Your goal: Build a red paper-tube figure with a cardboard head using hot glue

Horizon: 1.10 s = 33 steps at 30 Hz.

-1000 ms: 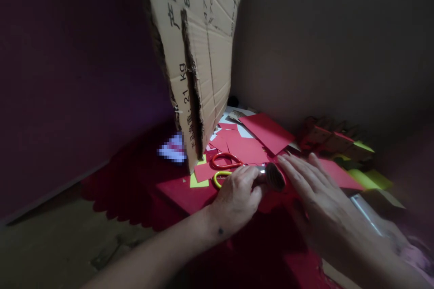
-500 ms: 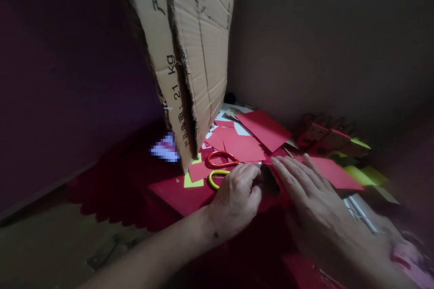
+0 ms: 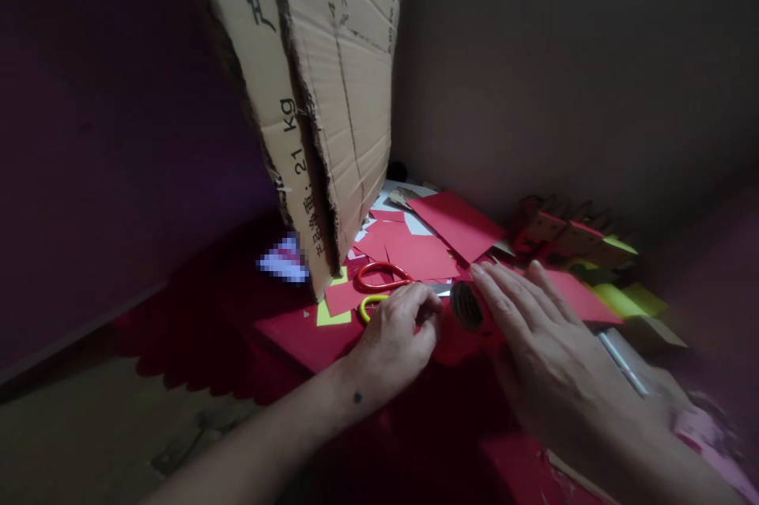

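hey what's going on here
A person's right hand lies nearly flat against a red roll with a dark open end. The left hand, fingers curled, is just apart from that end; whether it touches the scissors behind it is unclear. Red sheets lie beyond the hands, and a big cardboard piece stands to the left.

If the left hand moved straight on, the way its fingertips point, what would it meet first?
Probably the dark round end of the red roll, which shows between the left hand and the right hand; the depth is hard to judge.
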Each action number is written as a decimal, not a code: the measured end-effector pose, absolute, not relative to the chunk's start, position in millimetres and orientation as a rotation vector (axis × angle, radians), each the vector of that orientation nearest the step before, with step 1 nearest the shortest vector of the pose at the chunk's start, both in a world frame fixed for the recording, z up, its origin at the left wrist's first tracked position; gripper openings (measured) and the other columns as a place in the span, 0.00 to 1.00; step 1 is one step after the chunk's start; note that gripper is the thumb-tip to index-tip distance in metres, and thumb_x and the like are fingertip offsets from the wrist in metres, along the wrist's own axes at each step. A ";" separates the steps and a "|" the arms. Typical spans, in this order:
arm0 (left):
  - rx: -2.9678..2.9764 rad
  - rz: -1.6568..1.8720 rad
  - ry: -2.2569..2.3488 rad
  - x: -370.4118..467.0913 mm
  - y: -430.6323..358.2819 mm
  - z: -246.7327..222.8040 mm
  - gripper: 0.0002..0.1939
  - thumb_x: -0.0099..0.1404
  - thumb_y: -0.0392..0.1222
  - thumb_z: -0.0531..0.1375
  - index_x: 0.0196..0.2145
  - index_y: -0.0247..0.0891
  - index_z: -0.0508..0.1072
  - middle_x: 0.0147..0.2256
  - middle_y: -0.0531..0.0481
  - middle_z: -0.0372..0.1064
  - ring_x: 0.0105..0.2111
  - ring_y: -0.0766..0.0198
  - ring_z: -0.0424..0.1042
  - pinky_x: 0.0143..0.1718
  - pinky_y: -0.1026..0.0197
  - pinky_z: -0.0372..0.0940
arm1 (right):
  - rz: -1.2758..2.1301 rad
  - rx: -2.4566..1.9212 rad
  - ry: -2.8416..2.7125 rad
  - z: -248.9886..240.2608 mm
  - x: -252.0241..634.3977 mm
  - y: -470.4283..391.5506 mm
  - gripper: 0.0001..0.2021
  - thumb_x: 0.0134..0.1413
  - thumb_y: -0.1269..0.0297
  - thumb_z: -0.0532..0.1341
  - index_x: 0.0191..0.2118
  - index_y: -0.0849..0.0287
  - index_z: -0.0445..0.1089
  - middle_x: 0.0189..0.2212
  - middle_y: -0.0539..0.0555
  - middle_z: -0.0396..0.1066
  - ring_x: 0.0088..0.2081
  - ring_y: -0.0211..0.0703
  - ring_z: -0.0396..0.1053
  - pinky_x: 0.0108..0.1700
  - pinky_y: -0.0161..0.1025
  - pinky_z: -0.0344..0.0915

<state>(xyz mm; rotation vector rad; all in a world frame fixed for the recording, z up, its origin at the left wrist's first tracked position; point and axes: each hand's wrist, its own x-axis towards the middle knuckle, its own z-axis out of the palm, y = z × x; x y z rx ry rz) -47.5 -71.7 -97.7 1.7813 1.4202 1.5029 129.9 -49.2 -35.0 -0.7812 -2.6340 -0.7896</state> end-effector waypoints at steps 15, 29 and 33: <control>1.841 1.371 1.354 -48.8 -76.2 -106.7 0.25 0.56 0.36 0.64 0.50 0.39 0.61 0.47 0.43 0.65 0.47 0.53 0.66 0.46 0.50 0.65 | -0.660 -0.795 -2.582 -13.3 145.7 -56.8 0.33 0.49 0.74 0.53 0.64 0.64 0.50 0.60 0.63 0.58 0.62 0.57 0.54 0.63 0.62 0.48; 1.768 1.352 1.364 -49.7 -76.1 -118.7 0.30 0.56 0.41 0.65 0.54 0.44 0.58 0.49 0.43 0.63 0.48 0.52 0.66 0.46 0.48 0.65 | 0.380 -0.869 -1.568 -66.6 220.6 4.1 0.22 0.57 0.56 0.57 0.57 0.52 0.60 0.53 0.58 0.67 0.54 0.52 0.65 0.57 0.58 0.59; 1.637 1.487 1.368 -48.5 -78.8 -115.8 0.22 0.64 0.47 0.57 0.54 0.42 0.58 0.46 0.44 0.65 0.46 0.57 0.69 0.45 0.53 0.66 | 0.422 -0.875 -1.454 -84.1 229.7 22.5 0.20 0.58 0.54 0.55 0.54 0.53 0.62 0.47 0.57 0.70 0.48 0.50 0.69 0.54 0.56 0.62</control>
